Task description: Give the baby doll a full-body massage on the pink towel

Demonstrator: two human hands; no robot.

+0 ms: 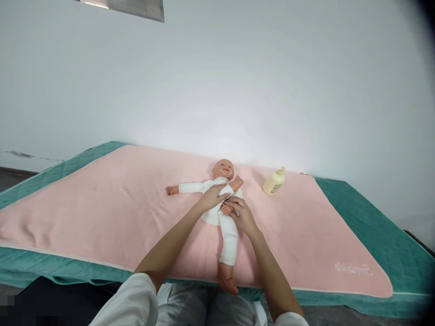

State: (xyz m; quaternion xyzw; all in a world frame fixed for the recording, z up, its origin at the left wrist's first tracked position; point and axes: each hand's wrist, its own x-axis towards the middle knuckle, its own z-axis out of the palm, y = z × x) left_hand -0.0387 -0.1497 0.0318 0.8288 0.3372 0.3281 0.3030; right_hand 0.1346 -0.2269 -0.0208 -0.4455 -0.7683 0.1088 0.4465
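Observation:
A baby doll (228, 235) with a white cloth body lies face up, its head toward the wall. One doll leg is folded up across the body, its foot near the chest; the other leg points toward me. My left hand (213, 197) rests on the doll's torso and touches the raised leg, fingers stretched out. At the doll's lower body on the right, my right hand (243, 215) has its fingers curled round the doll's small hand. The doll's other arm stretches out to the left.
A pink mat (108, 203) lies under the doll on a green quilted cover (377, 235). Right of the doll stands a pale yellow pump bottle (273, 182). Behind the bed rises a white wall (238, 81).

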